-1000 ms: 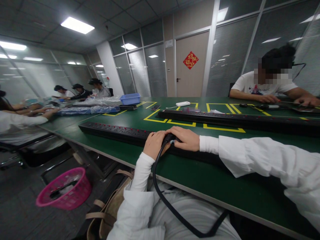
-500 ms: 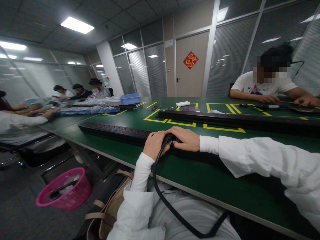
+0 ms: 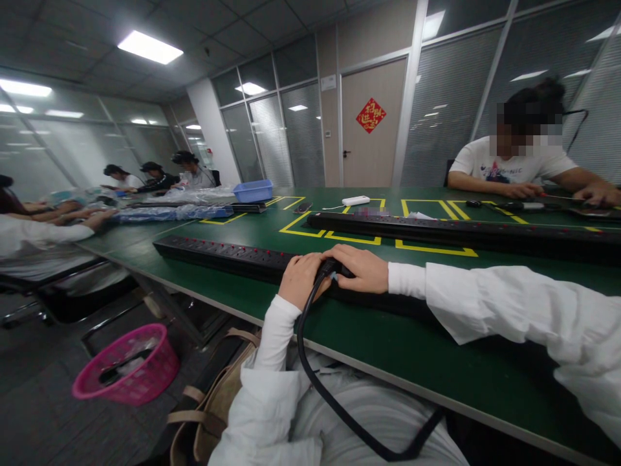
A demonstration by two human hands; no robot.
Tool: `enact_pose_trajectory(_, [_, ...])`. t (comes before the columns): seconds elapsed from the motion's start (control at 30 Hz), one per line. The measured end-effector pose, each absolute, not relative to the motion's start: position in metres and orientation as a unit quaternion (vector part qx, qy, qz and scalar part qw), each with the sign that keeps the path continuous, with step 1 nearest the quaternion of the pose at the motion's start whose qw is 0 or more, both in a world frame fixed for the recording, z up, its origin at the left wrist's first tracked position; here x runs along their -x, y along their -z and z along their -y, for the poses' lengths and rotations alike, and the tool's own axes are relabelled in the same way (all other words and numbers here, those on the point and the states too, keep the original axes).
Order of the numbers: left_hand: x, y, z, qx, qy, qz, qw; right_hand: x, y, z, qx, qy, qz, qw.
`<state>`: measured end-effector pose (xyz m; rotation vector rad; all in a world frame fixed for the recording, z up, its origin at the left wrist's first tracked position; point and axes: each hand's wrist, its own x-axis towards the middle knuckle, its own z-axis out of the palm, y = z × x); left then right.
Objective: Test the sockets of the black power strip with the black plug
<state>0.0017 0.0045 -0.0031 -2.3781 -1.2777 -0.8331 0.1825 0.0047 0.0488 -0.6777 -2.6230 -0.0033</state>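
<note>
A long black power strip [image 3: 223,252] with a row of red dots along it lies across the table in front of me. My left hand [image 3: 301,279] is curled over its middle, thumb side against a black plug [image 3: 330,266]. From the other side my right hand [image 3: 358,268] closes its fingers on the same plug, and the fingertips of both hands nearly meet. A thick black power cord [image 3: 310,362] runs from the plug down over the table edge into my lap. Between the hands shows a small pale blue bit [image 3: 334,276]. My fingers hide whether the plug sits in a socket.
Another long black power strip [image 3: 436,230] lies farther back on the green table [image 3: 485,362], near yellow tape outlines, a white device [image 3: 356,200] and a blue bin [image 3: 253,190]. A pink basket [image 3: 130,388] stands on the floor at left. Co-workers sit across and to the left.
My hands keep the same hold on the plug. The view has shifted very slightly; nothing else has visibly moved.
</note>
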Motion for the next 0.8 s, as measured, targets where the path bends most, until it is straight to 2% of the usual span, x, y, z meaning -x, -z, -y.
enact_pose_trajectory(0.8, [0.0007,0.0056,-0.0075,0.833,0.297,0.438,0.162,-0.1823,-0.0499,-0.0034,0.245,0.018,0.950,0.193])
